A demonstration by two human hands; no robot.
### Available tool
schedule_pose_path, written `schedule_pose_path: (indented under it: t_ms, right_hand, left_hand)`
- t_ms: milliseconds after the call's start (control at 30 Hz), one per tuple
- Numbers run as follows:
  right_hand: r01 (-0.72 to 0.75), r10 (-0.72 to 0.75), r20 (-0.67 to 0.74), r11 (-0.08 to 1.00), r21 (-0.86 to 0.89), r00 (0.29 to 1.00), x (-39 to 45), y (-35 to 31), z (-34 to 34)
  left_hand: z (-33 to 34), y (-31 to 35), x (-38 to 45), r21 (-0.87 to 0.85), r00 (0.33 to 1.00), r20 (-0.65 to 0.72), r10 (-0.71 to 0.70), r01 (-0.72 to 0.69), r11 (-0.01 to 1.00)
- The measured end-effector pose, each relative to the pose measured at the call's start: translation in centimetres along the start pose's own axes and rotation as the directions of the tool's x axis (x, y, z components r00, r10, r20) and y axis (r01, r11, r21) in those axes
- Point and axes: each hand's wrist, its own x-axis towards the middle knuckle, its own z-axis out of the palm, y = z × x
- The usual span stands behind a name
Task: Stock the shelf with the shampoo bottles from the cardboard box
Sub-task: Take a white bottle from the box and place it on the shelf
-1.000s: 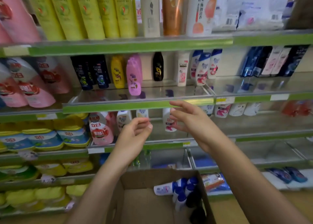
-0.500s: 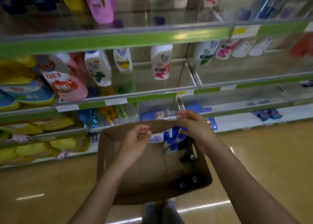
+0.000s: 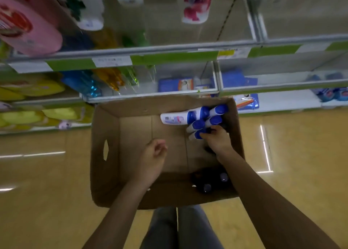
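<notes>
My right hand (image 3: 216,141) closes on a blue-capped shampoo bottle (image 3: 195,135) in the cardboard box (image 3: 105,135), left hand (image 3: 152,154) loosely curled, empty; several bottles remain unshelved.

Box top: cardboard box (image 3: 105,173) open, no flaps across; entry from above free.
Box floor, left and middle: bare; left hand (image 3: 153,157) hovers there, fingers loosely curled.
Far right corner: blue-capped bottles (image 3: 197,117) packed together; right hand (image 3: 216,139) on them.
Near right corner: dark bottles (image 3: 209,183) fill it.
Beyond box: shelf edge (image 3: 169,57) overhangs just past the far wall.
</notes>
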Motion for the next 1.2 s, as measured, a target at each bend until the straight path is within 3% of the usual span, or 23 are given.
schedule_pose_path:
  t_ms: [133,267,533,933,1200]
  right_hand:
    - [-0.034,0.034,-0.003,0.992,-0.120,0.999,2.7,1.8,2.7]
    - [-0.044,0.023,-0.120,0.983,-0.179,0.993,4.1,3.1,4.7]
    - [-0.014,-0.031,-0.152,0.957,-0.291,0.988,3.5,3.5,3.9]
    - [0.179,-0.166,0.069,0.939,-0.294,0.984,-2.7,-2.2,-3.5]
    - [0.337,-0.312,0.195,0.934,-0.115,0.930,-9.4,-10.8,-8.8]
  left_hand:
    - [1.0,-2.2,0.9,0.041,0.999,0.020,-0.049,0.048,0.998]
    - [1.5,-3.5,1.3,0.026,0.996,0.040,-0.082,0.081,0.996]
    - [2.0,-4.4,1.8,0.049,0.995,0.056,-0.079,0.077,0.996]
    - [1.0,1.2,-0.2,-0.006,0.999,0.030,0.016,-0.015,1.000]
    - [-2.0,6.4,-2.9,-0.123,0.997,-0.036,0.065,-0.069,0.990]
